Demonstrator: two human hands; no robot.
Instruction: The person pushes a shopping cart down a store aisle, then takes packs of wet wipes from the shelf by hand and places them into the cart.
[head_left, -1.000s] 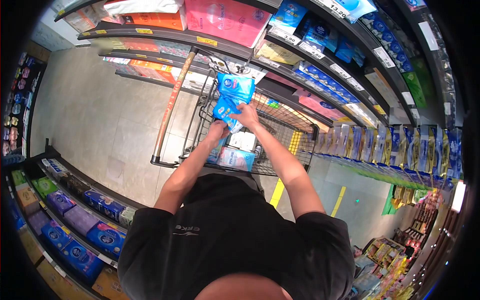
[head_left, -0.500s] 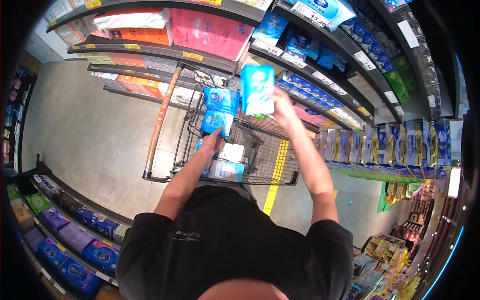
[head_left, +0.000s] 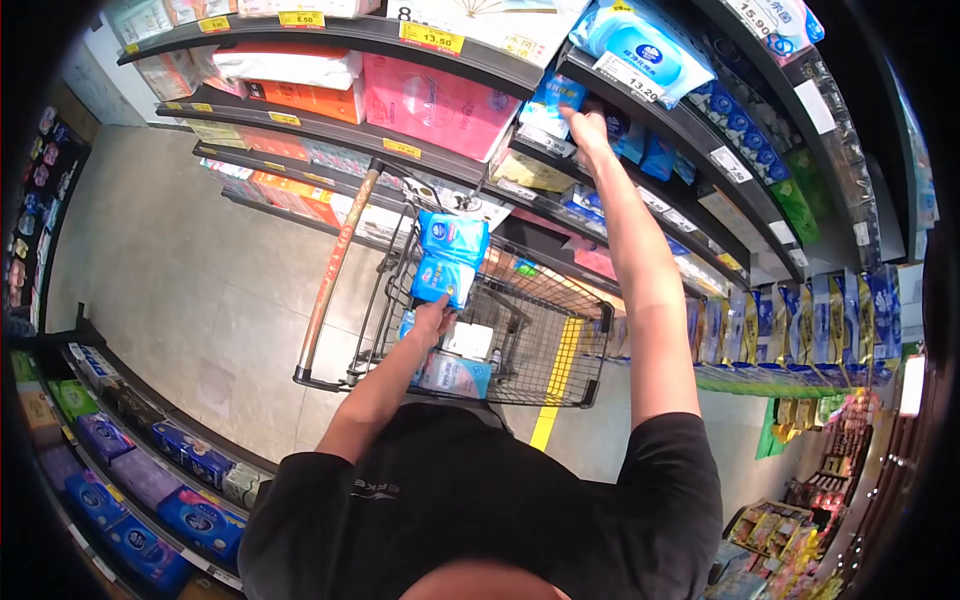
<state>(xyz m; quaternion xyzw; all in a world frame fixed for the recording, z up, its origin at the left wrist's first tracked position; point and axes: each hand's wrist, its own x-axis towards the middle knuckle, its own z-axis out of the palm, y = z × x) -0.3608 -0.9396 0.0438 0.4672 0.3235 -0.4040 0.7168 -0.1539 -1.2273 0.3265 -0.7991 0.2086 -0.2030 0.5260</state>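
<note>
My left hand [head_left: 434, 318] is closed on the lower edge of a blue tissue pack [head_left: 441, 282] over the handle end of the wire shopping cart [head_left: 520, 385]. A second blue pack [head_left: 453, 238] lies directly against it on the far side. Beyond the cart, my right arm is stretched up to the shelf, where my right hand [head_left: 588, 130] grips the right side of a blue-and-white tissue pack [head_left: 545, 118]. That pack sits at the shelf front, above a price label. Inside the cart are a white box [head_left: 468, 341] and a light-blue pack [head_left: 452, 376].
Shelves of tissue goods curve around the cart, including a large pink pack [head_left: 430, 102] and a blue wipes pack [head_left: 642, 50] above my right hand. Hanging packages [head_left: 790, 318] line the right side. Behind on the left stands a lower shelf of purple and blue packs [head_left: 145, 475].
My right hand has carried the blue-and-white pack from above the cart up and away to the shelf. My left hand stays on its pack; the view has shifted slightly.
</note>
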